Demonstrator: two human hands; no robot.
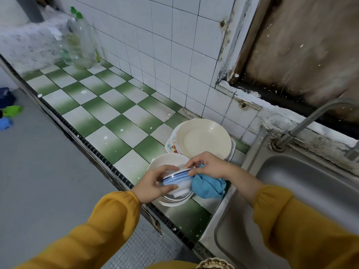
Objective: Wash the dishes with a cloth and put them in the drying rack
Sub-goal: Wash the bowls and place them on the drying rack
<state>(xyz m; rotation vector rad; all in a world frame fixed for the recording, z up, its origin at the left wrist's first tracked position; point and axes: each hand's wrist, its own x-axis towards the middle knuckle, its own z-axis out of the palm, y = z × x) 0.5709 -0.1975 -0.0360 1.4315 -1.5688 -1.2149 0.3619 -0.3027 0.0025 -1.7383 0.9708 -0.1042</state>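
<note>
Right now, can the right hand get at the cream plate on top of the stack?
Probably yes: the cream plate lies uncovered just beyond the right hand, nothing between. But that hand holds the blue cloth against the blue-striped bowl, so it must let go first.

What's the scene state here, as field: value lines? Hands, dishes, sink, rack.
left hand: holds striped bowl, tilted, over the bowl stack; contact unclear
right hand: holds blue cloth at the bowl's rim
plate stack: on the checkered counter, behind the bowls, cream plate on top
sink: right of the counter, tap at its far edge
bottles: far end of the counter, by the tiled wall
drying rack: not in view
</note>
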